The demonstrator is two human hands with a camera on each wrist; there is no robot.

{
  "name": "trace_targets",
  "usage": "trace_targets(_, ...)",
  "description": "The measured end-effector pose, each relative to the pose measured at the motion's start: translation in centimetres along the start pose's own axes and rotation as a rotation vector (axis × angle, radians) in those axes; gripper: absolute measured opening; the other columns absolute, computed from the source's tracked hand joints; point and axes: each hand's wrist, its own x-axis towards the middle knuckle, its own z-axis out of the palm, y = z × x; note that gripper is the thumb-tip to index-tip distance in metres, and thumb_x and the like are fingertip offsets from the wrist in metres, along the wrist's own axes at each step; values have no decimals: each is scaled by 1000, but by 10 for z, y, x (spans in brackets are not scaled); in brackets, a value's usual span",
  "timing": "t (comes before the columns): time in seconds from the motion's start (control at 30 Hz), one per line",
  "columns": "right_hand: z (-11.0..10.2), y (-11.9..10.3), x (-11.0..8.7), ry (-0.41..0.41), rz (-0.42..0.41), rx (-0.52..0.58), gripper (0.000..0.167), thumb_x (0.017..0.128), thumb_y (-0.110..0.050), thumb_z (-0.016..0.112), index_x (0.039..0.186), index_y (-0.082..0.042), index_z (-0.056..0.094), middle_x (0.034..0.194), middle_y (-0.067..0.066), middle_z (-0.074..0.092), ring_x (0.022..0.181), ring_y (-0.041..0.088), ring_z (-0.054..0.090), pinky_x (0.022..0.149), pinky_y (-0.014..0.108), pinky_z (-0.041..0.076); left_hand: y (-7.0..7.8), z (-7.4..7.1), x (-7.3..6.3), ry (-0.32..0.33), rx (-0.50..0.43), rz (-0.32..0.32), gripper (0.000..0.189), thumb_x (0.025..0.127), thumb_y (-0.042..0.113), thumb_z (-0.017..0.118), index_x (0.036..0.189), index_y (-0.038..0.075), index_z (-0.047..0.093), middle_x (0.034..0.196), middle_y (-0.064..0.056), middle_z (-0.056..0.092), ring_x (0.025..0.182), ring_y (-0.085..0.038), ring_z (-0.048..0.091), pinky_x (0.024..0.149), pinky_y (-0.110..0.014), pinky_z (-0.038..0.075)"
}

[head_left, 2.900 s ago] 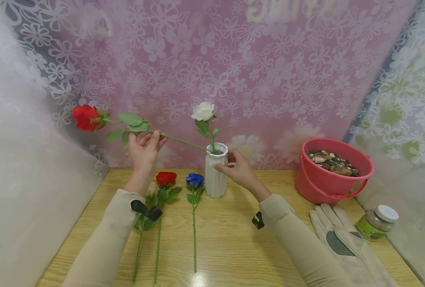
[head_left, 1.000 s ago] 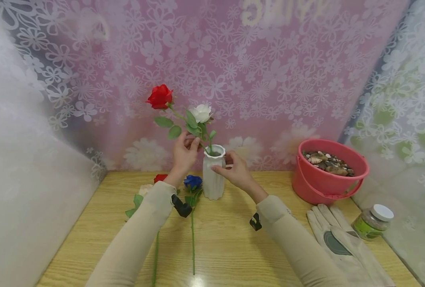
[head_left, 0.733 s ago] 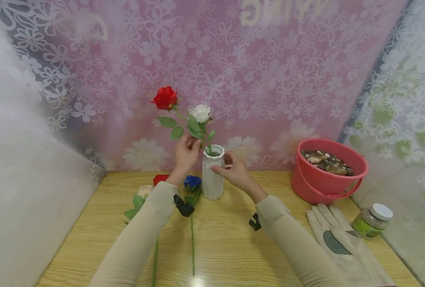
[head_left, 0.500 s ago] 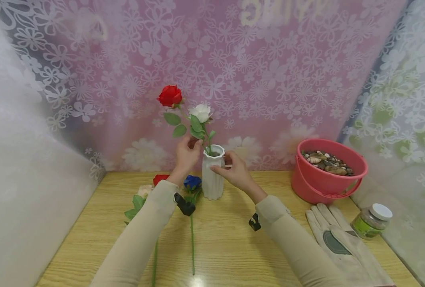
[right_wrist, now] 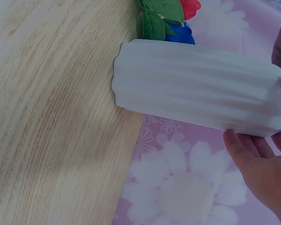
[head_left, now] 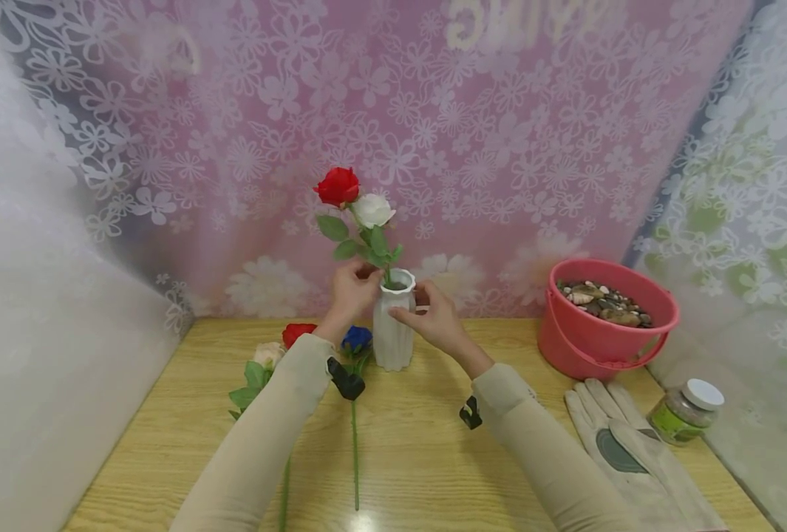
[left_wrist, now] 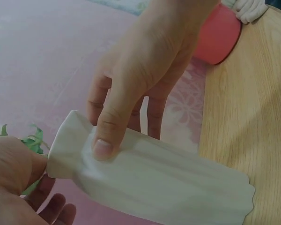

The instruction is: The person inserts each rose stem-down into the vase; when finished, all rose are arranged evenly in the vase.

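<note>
A white fluted vase (head_left: 394, 332) stands upright near the back of the table. My right hand (head_left: 436, 318) grips its neck from the right, thumb across the front in the left wrist view. At the rim's left side, my left hand (head_left: 355, 293) pinches the stem of a red rose (head_left: 337, 186); the stem's lower end is inside the vase. Beside that bloom, a white rose (head_left: 373, 211) stands in the same vase. The left wrist view shows green leaves (left_wrist: 33, 143) behind the left hand's fingers.
On the table (head_left: 420, 458) lie a blue rose (head_left: 356, 339), another red rose (head_left: 297, 335) and a cream rose (head_left: 269, 355), partly under my left sleeve. To the right are a red bucket (head_left: 602, 347) of stones, work gloves (head_left: 632, 451) and a white-lidded jar (head_left: 686, 414).
My left hand has brought the red rose from the far left to the vase and tipped it more upright, its stem now lower in the mouth. My right hand stays on the vase.
</note>
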Motion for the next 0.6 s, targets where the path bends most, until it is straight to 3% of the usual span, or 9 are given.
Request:
trace_targets(0.17, 0, 0, 0, -10, 5, 15, 61, 95, -40, 80, 144, -15, 54, 128, 10, 67, 117, 30, 68, 96, 46, 63, -3, 1, 0, -45, 55, -33, 20, 98, 10, 70, 110, -3, 80, 105, -22, 78, 100, -36, 72, 87, -45, 63)
trace_targets(0.3, -1, 1, -1, -13, 9, 16, 59, 95, -41, 80, 142, -16, 55, 128, 10, 67, 116, 28, 69, 96, 46, 63, -5, 2, 0, -58, 33, -68, 24, 99, 14, 71, 115, -1, 80, 110, -20, 78, 104, -35, 72, 88, -44, 63)
trace_targets(0.5, 0, 1, 0, -7, 3, 19, 60, 95, -41, 81, 143, -17, 55, 128, 9, 67, 117, 27, 68, 98, 47, 62, -8, 5, 0, 13, -48, -40, 21, 97, 14, 73, 110, -2, 79, 105, -22, 78, 98, -35, 73, 80, -33, 60)
trace_targets(0.6, 0, 0, 0, 3, -1, 16, 61, 95, -40, 81, 144, -16, 54, 128, 8, 67, 118, 27, 67, 100, 47, 61, -9, 7, 1, 66, -90, -7, 22, 97, 12, 73, 110, -4, 78, 103, -25, 77, 97, -36, 73, 81, -34, 62)
